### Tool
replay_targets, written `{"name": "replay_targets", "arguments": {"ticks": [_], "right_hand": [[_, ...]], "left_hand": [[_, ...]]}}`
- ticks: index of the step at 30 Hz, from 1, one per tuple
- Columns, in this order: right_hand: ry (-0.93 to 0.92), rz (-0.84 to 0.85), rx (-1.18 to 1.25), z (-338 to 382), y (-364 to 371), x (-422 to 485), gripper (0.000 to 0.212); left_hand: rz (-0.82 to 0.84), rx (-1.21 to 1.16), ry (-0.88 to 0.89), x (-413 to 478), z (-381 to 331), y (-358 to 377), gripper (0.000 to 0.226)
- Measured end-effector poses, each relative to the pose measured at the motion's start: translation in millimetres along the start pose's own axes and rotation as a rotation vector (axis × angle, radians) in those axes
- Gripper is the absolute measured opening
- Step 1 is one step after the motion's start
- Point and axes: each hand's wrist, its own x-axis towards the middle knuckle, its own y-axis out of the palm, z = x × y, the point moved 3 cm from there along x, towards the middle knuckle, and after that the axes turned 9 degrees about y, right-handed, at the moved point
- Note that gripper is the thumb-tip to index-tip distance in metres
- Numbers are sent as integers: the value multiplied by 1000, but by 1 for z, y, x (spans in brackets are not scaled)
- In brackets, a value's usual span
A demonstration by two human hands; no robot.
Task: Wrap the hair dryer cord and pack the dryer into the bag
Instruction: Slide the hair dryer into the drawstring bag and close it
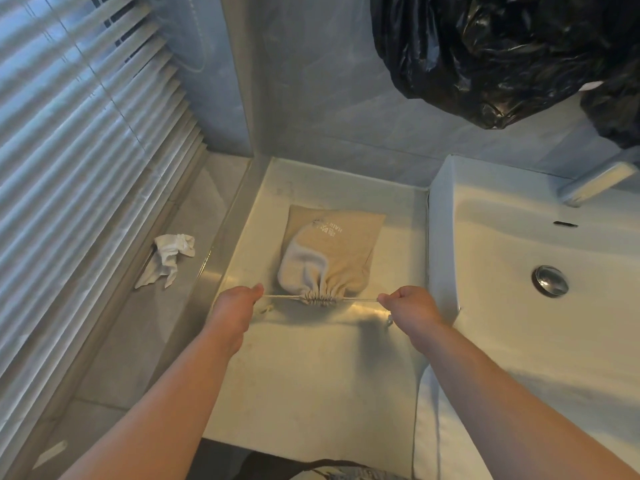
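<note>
Just ahead of the person, a beige cloth bag (334,252) lies flat on the pale table (311,375), its bottom toward the wall and its mouth toward the person. The mouth is gathered into tight pleats on a string (360,299) that runs out of it to either side in a taut, nearly level line. The left hand (237,304) is curled into a fist round the string's left end, thumb on top; the right hand (410,304) is likewise curled and pinches the right end between thumb and fingers. Both hands sit level with the mouth, one at each side, apart from the cloth itself. A short loose tail of string shows beneath each hand.

The bag bulges, most of all at its left near side, where the cloth rounds over something bulky. What fills it is hidden by the cloth, so the dryer itself cannot be seen. White print on the bag reads partly "HAIR", upside down from this view.

Right of the table, a white sink (519,334) holds only its round metal drain (550,281). Above it hangs a crumpled black plastic sack (485,46); its contents cannot be told. Left of the table, a crumpled white tissue (169,259) lies on a grey sill (138,341) under slatted blinds (69,168).
</note>
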Motion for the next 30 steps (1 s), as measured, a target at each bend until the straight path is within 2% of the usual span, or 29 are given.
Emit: {"name": "replay_targets", "arguments": {"ticks": [3, 5, 6, 8, 9, 11, 13, 16, 19, 23, 25, 28, 30], "right_hand": [[-8, 24, 6, -1, 0, 2, 26], [2, 64, 83, 0, 0, 3, 15], [13, 75, 121, 0, 2, 3, 10], [29, 78, 168, 0, 9, 0, 7], [38, 72, 159, 1, 12, -2, 6], [70, 73, 58, -1, 17, -8, 17], [161, 156, 21, -6, 26, -13, 27], [256, 261, 192, -12, 40, -13, 28], [230, 122, 319, -12, 38, 2, 28], [141, -119, 495, -9, 17, 21, 57], [106, -194, 556, -9, 8, 30, 52], [124, -109, 539, -6, 6, 36, 48], [135, -21, 576, -4, 10, 40, 49]], "left_hand": [[131, 210, 80, 4, -4, 0, 37], [140, 300, 194, 7, -16, 2, 21], [130, 313, 249, 8, -23, 6, 22], [157, 295, 304, 9, -38, 22, 45], [199, 283, 315, 8, -44, 32, 47], [236, 374, 334, 7, -51, 50, 48], [198, 507, 341, 7, -52, 58, 43], [250, 613, 323, -3, -47, 68, 33], [382, 639, 332, -18, -37, 82, 23], [605, 529, 317, -20, -38, 86, 7], [535, 524, 397, -2, -52, 80, 22], [195, 556, 479, 41, -78, 66, 8], [102, 585, 399, 69, -88, 65, 42]]}}
